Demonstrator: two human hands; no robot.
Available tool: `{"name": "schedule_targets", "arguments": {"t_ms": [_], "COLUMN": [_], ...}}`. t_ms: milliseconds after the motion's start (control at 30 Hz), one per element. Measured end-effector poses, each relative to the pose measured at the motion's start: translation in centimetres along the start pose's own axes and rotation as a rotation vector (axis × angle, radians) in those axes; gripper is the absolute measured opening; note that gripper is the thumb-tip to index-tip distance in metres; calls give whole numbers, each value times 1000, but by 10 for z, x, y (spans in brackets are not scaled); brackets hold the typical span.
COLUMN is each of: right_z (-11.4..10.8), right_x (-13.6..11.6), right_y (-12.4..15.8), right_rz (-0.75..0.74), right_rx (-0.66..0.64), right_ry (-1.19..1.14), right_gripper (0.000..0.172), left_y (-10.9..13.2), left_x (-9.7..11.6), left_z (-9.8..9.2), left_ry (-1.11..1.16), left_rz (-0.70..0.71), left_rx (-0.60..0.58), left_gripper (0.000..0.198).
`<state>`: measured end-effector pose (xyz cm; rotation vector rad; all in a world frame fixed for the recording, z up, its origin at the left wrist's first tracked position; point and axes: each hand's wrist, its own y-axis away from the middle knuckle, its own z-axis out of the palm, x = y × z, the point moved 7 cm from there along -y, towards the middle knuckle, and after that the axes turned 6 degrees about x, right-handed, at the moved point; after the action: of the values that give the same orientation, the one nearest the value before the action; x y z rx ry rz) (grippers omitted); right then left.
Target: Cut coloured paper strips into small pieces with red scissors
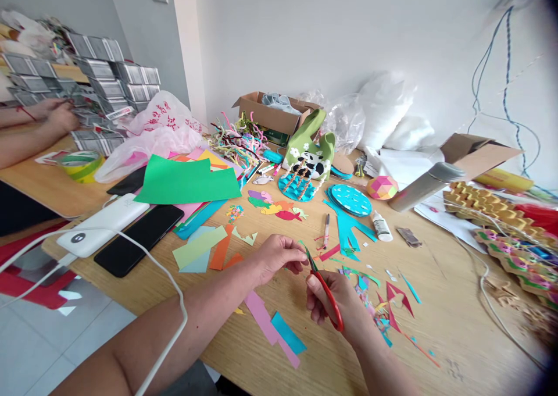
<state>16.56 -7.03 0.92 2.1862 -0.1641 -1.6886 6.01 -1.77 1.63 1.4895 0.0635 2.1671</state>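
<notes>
Red-handled scissors (330, 303) are gripped in my right hand (333, 297), their blades pointing up and to the left. My left hand (283, 256) pinches a small green piece of paper (301, 243) at the blade tips; most of it is hidden behind my fingers. Beyond my hands lie several colored paper fish (272, 209) and a small pile of tiny colored bits (234, 212). Pink paper strips (261, 317) and a blue strip (288, 333) lie under my wrists. Paper scraps (379, 309) are scattered right of the scissors.
Green paper sheet (187, 181), power bank (102, 224) and black phone (138, 239) lie left; a white cable crosses above my left forearm. Farther back are a panda bag (309, 152), blue discs (351, 200), glue bottle (382, 226) and tumbler (425, 186). Another person's hands (61, 114) work far left.
</notes>
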Motion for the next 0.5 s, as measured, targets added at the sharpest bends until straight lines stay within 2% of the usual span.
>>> {"name": "schedule_targets", "arguments": {"t_ms": [500], "right_z": [0], "right_x": [-7], "right_y": [2], "right_rz": [-20], "right_rx": [-35], "right_ry": [43], "right_gripper": [50], "left_y": [0], "left_x": [0], "left_z": [-1], "left_ry": [-83], "left_rz": [-2], "left_rx": [13], "left_gripper": [17]}}
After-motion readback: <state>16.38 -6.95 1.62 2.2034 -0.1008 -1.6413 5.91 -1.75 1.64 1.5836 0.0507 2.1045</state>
